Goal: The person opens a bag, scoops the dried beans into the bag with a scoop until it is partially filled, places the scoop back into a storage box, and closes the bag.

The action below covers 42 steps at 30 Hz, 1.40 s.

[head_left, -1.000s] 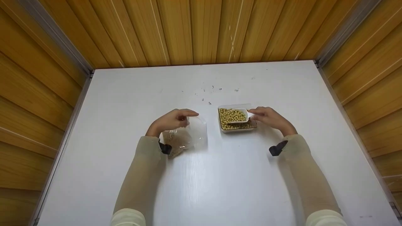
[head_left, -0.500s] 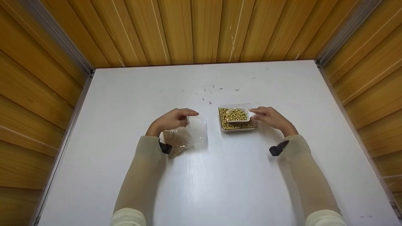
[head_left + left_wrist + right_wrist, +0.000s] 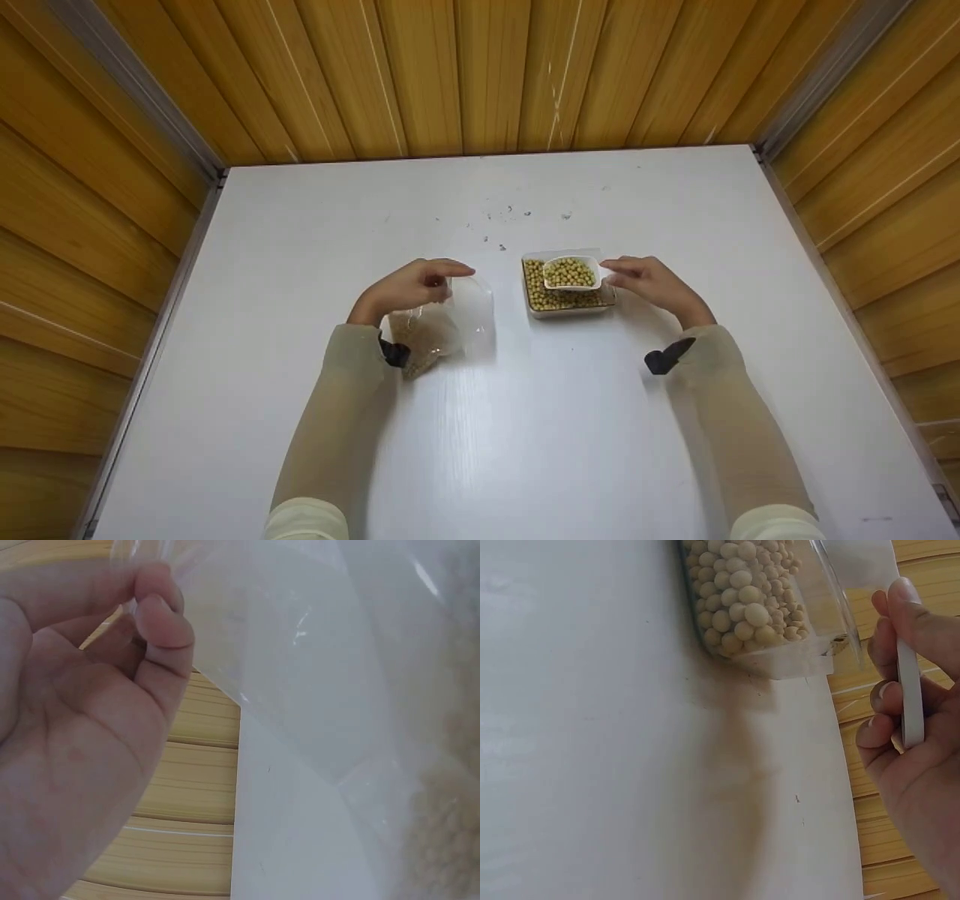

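Note:
My right hand (image 3: pixel 654 285) grips the handle of a white scoop (image 3: pixel 910 694) with curled fingers. Heaped with round yellow soybeans (image 3: pixel 570 272), the scoop's bowl is about level over a clear plastic container (image 3: pixel 570 312). More soybeans (image 3: pixel 742 600) fill that container, which stands on the white table. To the left, my left hand (image 3: pixel 412 286) pinches the top edge of a clear plastic bag (image 3: pixel 476 319) between thumb and fingers. Beans (image 3: pixel 446 840) lie in the bottom of the bag, partly hidden by my wrist in the head view.
The white table (image 3: pixel 480 435) extends around both hands, with small dark marks (image 3: pixel 502 247) behind the container. Wood-patterned panels (image 3: pixel 487 75) close off the back and both sides. A dark wrist mount (image 3: pixel 667 357) juts out from my right sleeve.
My right hand has moved slightly right, drawing the scoop out of the soybeans and levelling it, so its rim now shows all round. The left hand and the bag stay in place.

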{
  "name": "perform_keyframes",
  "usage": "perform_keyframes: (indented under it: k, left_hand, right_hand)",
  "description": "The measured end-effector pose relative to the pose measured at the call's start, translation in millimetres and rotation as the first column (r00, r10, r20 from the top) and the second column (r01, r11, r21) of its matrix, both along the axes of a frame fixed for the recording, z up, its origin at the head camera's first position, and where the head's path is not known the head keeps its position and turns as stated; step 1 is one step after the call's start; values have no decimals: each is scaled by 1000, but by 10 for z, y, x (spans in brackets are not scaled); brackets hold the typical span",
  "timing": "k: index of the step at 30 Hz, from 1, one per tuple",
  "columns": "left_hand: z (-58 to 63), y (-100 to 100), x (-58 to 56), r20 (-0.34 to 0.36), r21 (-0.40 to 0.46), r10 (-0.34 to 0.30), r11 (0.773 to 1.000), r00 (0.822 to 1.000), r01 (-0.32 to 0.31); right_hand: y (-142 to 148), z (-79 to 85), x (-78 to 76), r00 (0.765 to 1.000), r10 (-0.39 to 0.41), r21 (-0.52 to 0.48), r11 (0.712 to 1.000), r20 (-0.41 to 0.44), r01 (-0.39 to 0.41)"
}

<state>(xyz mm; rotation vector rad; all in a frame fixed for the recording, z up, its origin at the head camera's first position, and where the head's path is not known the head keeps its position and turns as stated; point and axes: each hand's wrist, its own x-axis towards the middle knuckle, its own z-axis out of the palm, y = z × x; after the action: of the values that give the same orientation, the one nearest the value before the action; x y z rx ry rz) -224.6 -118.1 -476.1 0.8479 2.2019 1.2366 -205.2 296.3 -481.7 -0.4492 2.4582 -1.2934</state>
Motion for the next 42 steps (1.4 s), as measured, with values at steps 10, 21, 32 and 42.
perform_keyframes:
  k: [10,21,32,42]
  left_hand:
    - [-34,-36,-45,15,13,-10,1000,1000,10]
    - [-8,-35,-49,63,47,-12,999,998,9]
    - [-4,-3,-50,84,51,-21,999,996,17]
    - [88,19,-18,99,42,-20,999,995,16]
  right_hand:
    - [139,-230,-150,999,-4,-16,1000,-38,4]
    - [9,-108,-123,999,18,-20,1000,-36,-19]
    - [-159,-37,-130,998,58,-16,998,-34,-59]
    - [-323,12,-168,994,93,-47,994,-61,-96]
